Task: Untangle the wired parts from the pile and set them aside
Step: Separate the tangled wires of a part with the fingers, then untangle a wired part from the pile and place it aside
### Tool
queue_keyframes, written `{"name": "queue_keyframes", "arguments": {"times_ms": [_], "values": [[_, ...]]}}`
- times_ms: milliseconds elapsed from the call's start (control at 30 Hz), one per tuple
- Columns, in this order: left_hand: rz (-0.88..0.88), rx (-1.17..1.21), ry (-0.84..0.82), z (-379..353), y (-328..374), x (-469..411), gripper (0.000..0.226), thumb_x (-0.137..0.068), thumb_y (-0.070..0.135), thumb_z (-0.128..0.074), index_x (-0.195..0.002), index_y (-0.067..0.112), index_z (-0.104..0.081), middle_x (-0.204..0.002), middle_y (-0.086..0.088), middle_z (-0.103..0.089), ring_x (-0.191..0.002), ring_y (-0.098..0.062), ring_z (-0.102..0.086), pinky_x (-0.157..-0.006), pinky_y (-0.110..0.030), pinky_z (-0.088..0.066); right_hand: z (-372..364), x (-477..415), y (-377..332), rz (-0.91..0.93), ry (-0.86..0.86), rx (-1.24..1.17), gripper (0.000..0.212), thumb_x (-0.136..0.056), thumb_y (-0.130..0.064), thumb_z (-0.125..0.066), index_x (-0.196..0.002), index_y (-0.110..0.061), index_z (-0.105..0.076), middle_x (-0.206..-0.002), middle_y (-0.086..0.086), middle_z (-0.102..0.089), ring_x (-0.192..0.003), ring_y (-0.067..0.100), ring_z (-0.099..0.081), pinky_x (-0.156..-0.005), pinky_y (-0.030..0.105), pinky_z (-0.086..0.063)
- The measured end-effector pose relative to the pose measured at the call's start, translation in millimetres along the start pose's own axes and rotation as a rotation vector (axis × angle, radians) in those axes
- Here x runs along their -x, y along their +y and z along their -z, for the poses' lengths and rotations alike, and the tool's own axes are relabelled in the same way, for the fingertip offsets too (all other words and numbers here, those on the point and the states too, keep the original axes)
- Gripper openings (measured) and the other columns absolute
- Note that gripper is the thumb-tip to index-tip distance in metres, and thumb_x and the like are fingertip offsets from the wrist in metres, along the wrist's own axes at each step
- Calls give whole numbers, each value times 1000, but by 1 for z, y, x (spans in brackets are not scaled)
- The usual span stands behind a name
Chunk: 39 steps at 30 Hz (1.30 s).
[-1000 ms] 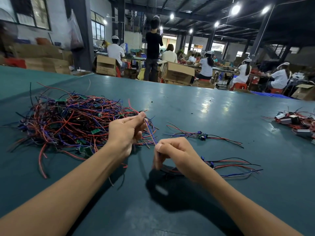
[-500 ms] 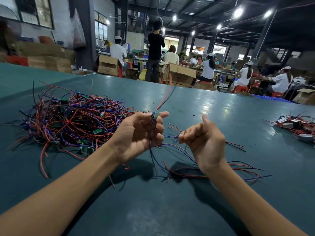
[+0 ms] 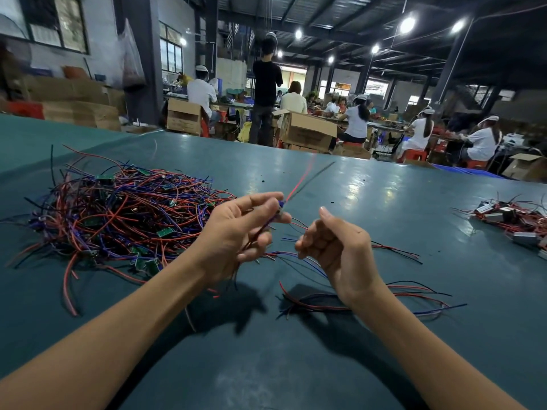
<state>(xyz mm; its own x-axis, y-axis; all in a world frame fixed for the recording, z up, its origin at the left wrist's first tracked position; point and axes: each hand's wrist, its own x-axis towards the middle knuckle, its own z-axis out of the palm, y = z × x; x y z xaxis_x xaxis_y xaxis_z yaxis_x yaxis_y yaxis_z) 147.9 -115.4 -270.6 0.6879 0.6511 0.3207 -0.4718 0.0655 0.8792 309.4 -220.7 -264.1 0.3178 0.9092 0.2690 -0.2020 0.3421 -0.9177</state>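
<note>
Your tangled pile [image 3: 118, 214] sprawls toward the left edge of the table [image 3: 296, 365], just beside your left hand [image 3: 233, 235]. Loose wired parts [image 3: 399, 294] lie beneath and beyond your right hand [image 3: 337, 250], and another heap [image 3: 509, 217] sits at the right edge. Your left hand pinches one wired part [image 3: 279, 207] above the table, its red and black wires running lengthwise toward the far edge. Your right hand hangs loosely curled, gripping nothing visible.
</note>
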Motion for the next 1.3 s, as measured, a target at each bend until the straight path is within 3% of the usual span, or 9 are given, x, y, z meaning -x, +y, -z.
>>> {"name": "queue_keyframes", "arguments": {"times_ms": [133,233,367,500,633,833,1000,1167,1300], "values": [[-415,-907,18,1,-10,8,28,-87,32,-71,-110,18,-65,-91,0,-76,-44,-8,-58,-48,-22,-49,0,-2,0,-42,-5,56,31,-88,-37,-71,-97,-7,-76,-72,11,-65,-62,25,-64,-55,31,-52],[-592,-1082,12,-2,-12,9,33,-89,24,-72,-117,8,-64,-99,-1,-76,-59,10,-60,-65,-7,-46,0,-3,2,-125,19,71,43,-81,-41,-73,-105,-5,-73,-71,8,-62,-59,21,-60,-53,29,-50],[-596,-1103,19,-2,-9,7,32,-91,27,-72,-117,10,-65,-100,4,-76,-65,12,-62,-66,-6,-47,4,-6,-2,-100,62,-22,25,-84,-25,-72,-97,-5,-78,-65,3,-55,-54,15,-55,-50,25,-47],[-566,-1182,7,8,-15,10,29,-91,17,-73,-118,9,-72,-93,3,-77,-69,16,-61,-68,-8,-49,23,-14,-16,-82,202,-99,17,-92,-20,-69,-96,-4,-74,-69,1,-64,-58,11,-62,-51,22,-51],[-582,-1192,108,16,-17,8,20,-91,11,-74,-111,8,-77,-96,1,-78,-86,-1,-72,-79,-23,-58,55,-22,-30,-200,332,-61,16,-96,-17,-65,-95,-3,-71,-72,3,-70,-63,13,-66,-53,22,-54],[-471,-1121,231,14,-25,3,18,-88,8,-77,-105,9,-79,-94,1,-77,-85,-2,-70,-82,-23,-57,84,-28,-37,-295,449,-114,9,-96,-6,-62,-90,0,-66,-68,6,-68,-58,12,-66,-50,21,-55],[-341,-1026,222,15,-29,0,21,-89,12,-76,-109,16,-78,-96,8,-77,-80,4,-69,-82,-26,-60,96,-29,-44,-262,511,-233,12,-98,-2,-55,-89,2,-62,-77,11,-66,-67,17,-66,-58,25,-60],[-119,-800,80,12,-29,-4,38,-94,16,-70,-131,23,-65,-116,9,-74,-107,-5,-69,-98,-33,-55,110,-28,-40,-356,589,-354,13,-100,3,-48,-100,8,-60,-93,16,-63,-85,24,-65,-61,33,-63],[-76,-805,41,13,-29,0,38,-94,13,-70,-130,23,-65,-113,9,-75,-108,-6,-69,-101,-32,-53,119,-25,-37,-387,703,-398,25,-99,9,-47,-123,17,-49,-124,25,-54,-109,34,-63,-80,42,-58]]}}
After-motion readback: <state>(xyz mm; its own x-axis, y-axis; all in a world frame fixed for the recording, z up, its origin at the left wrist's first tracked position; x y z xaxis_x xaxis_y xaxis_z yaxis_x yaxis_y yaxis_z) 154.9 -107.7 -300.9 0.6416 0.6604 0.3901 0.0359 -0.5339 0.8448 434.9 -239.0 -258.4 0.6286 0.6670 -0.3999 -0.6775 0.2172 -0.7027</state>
